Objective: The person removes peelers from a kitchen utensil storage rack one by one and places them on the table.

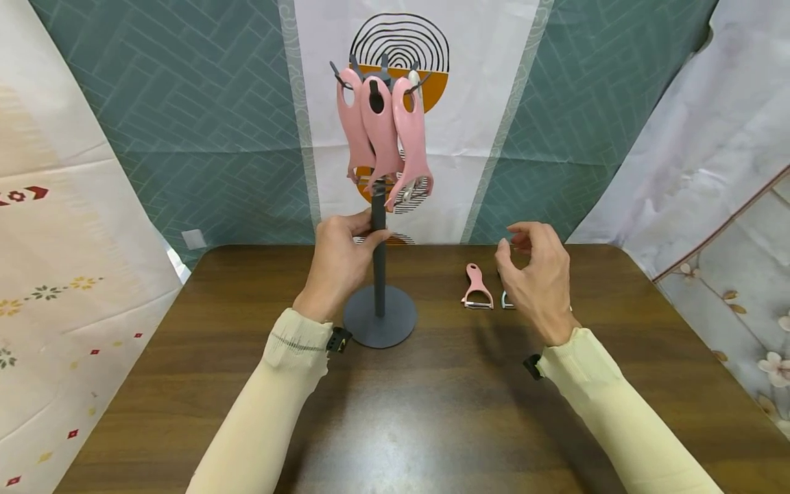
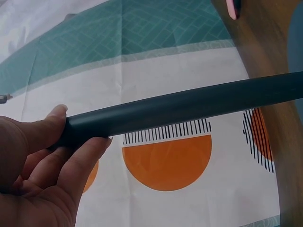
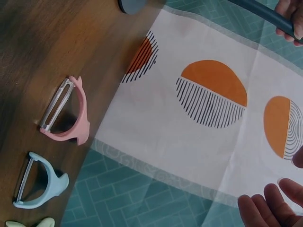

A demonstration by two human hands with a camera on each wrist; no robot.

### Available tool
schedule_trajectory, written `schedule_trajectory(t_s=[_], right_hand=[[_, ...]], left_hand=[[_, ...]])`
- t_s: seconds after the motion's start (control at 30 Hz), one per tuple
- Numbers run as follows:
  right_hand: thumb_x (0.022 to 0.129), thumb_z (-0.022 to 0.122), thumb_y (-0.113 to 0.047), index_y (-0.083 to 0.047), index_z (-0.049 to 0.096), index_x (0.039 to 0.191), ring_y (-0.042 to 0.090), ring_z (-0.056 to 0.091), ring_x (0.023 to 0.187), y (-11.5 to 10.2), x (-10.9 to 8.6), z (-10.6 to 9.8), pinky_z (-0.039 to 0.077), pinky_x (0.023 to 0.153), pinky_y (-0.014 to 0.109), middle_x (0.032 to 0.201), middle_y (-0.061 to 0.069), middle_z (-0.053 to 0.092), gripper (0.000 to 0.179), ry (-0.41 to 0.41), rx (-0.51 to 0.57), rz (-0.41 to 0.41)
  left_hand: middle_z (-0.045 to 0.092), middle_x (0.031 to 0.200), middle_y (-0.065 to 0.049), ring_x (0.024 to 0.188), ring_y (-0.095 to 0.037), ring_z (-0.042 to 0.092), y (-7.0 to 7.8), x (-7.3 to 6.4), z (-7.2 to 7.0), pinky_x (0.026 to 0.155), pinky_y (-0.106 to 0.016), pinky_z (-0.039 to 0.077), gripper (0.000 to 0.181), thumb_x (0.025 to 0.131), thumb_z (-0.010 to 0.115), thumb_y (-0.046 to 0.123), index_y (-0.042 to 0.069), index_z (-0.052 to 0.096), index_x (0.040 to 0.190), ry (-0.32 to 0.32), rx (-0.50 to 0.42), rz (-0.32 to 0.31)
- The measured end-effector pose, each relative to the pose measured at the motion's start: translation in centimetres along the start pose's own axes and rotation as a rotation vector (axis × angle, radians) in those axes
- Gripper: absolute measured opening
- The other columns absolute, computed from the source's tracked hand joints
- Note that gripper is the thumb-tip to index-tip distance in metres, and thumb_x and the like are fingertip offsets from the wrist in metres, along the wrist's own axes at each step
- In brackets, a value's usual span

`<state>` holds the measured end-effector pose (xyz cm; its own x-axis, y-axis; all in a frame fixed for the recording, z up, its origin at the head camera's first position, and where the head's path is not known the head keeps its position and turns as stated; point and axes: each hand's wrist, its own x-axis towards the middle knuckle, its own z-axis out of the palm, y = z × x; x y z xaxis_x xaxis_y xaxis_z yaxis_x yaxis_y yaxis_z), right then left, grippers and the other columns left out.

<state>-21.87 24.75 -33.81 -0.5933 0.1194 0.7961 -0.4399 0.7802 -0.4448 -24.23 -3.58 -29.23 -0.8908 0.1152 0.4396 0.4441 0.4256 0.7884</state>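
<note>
A grey stand with a round base [image 1: 379, 319] and an upright pole [image 1: 378, 267] stands on the wooden table [image 1: 432, 412]. Three pink peelers [image 1: 382, 130] hang from hooks at its top. My left hand [image 1: 369, 230] grips the pole partway up, and the left wrist view shows thumb and fingers of this left hand [image 2: 71, 137] wrapped round the pole [image 2: 189, 106]. My right hand [image 1: 515, 243] hovers loosely curled over the table and holds nothing. Below it lie a pink peeler [image 1: 477, 288] [image 3: 66, 113], a blue peeler [image 3: 40, 182] and a pale one [image 3: 28, 223].
Patterned cloth backdrops hang behind the table and on both sides, close to its far edge. The table's rounded corners show at the back left and back right. Bare wood lies in front of the stand, between my two forearms.
</note>
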Motion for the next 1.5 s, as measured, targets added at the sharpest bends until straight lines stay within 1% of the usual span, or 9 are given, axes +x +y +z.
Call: schedule_trajectory(t_s=[0.13, 0.27, 0.33, 0.5, 0.7, 0.8, 0.97, 1.2, 1.5], right_hand=[[0.092, 0.062, -0.008, 0.001, 0.068, 0.107, 0.027, 0.062, 0.084, -0.1, -0.1, -0.1, 0.049, 0.079, 0.027, 0.09, 0.016, 0.064, 0.019, 0.005, 0.002, 0.018], [0.091, 0.062, -0.006, 0.002, 0.068, 0.106, 0.028, 0.061, 0.083, 0.0, -0.1, -0.3, 0.048, 0.078, 0.029, 0.089, 0.016, 0.064, 0.018, 0.018, 0.008, 0.015], [0.091, 0.062, -0.006, 0.002, 0.068, 0.106, 0.029, 0.061, 0.083, -0.1, -0.1, -0.3, 0.047, 0.078, 0.027, 0.089, 0.016, 0.064, 0.018, 0.018, 0.017, 0.009], [0.09, 0.062, -0.006, 0.001, 0.068, 0.106, 0.028, 0.062, 0.084, -0.5, 0.1, -0.1, 0.045, 0.081, 0.018, 0.09, 0.016, 0.064, 0.018, 0.025, 0.052, 0.007], [0.09, 0.063, -0.006, 0.002, 0.068, 0.106, 0.027, 0.062, 0.086, -0.9, 0.2, 0.0, 0.046, 0.082, 0.019, 0.091, 0.016, 0.065, 0.019, 0.031, 0.08, -0.013], [0.09, 0.063, -0.007, 0.002, 0.068, 0.105, 0.028, 0.062, 0.086, -1.1, 0.4, 0.0, 0.047, 0.082, 0.023, 0.091, 0.017, 0.065, 0.019, 0.038, 0.092, -0.023], [0.09, 0.064, -0.008, 0.002, 0.068, 0.106, 0.028, 0.062, 0.087, -1.4, 0.6, 0.0, 0.051, 0.082, 0.033, 0.092, 0.017, 0.065, 0.02, 0.031, 0.104, -0.025], [0.09, 0.064, -0.007, 0.001, 0.069, 0.107, 0.027, 0.063, 0.09, -2.1, 0.7, -0.1, 0.051, 0.084, 0.025, 0.095, 0.016, 0.066, 0.019, 0.031, 0.122, -0.03], [0.09, 0.064, -0.008, -0.001, 0.069, 0.108, 0.027, 0.064, 0.093, -3.3, 1.0, 0.3, 0.051, 0.086, 0.027, 0.098, 0.015, 0.067, 0.02, 0.039, 0.148, -0.038]], left_hand=[[0.078, 0.11, -0.01, 0.101, -0.018, 0.076, 0.0, 0.1, 0.0, 0.085, -0.037, 0.059, 0.031, 0.094, 0.076, 0.016, 0.008, 0.074, 0.124, -0.008, 0.004, -0.001], [0.078, 0.111, -0.011, 0.102, -0.017, 0.076, 0.1, 0.3, 0.0, 0.086, -0.037, 0.059, 0.033, 0.094, 0.075, 0.017, 0.007, 0.073, 0.126, -0.029, -0.003, -0.011], [0.078, 0.112, -0.011, 0.103, -0.017, 0.075, 0.1, 0.2, -0.1, 0.086, -0.037, 0.059, 0.033, 0.094, 0.075, 0.018, 0.007, 0.072, 0.126, -0.032, 0.001, -0.017], [0.078, 0.112, -0.012, 0.105, -0.018, 0.075, 0.1, 0.1, -0.3, 0.089, -0.037, 0.058, 0.033, 0.095, 0.074, 0.017, 0.006, 0.072, 0.126, -0.039, 0.006, -0.031], [0.078, 0.109, -0.012, 0.103, -0.018, 0.075, 0.3, 0.1, -0.2, 0.086, -0.036, 0.058, 0.03, 0.095, 0.074, 0.016, 0.005, 0.074, 0.122, -0.039, 0.014, -0.047], [0.078, 0.108, -0.012, 0.101, -0.018, 0.075, 0.4, 0.1, -0.1, 0.083, -0.035, 0.057, 0.027, 0.095, 0.074, 0.016, 0.005, 0.075, 0.119, -0.035, 0.022, -0.04], [0.079, 0.105, -0.012, 0.1, -0.017, 0.075, 0.5, 0.1, 0.0, 0.081, -0.034, 0.055, 0.024, 0.095, 0.075, 0.017, 0.006, 0.077, 0.115, -0.025, 0.039, -0.038], [0.078, 0.109, -0.011, 0.102, -0.016, 0.074, 0.5, 0.0, 0.0, 0.081, -0.034, 0.055, 0.026, 0.095, 0.074, 0.018, 0.005, 0.076, 0.118, -0.039, 0.039, -0.043], [0.078, 0.112, -0.011, 0.105, -0.015, 0.073, 0.6, 0.1, -0.2, 0.082, -0.033, 0.056, 0.029, 0.096, 0.073, 0.019, 0.005, 0.075, 0.121, -0.036, 0.048, -0.047]])
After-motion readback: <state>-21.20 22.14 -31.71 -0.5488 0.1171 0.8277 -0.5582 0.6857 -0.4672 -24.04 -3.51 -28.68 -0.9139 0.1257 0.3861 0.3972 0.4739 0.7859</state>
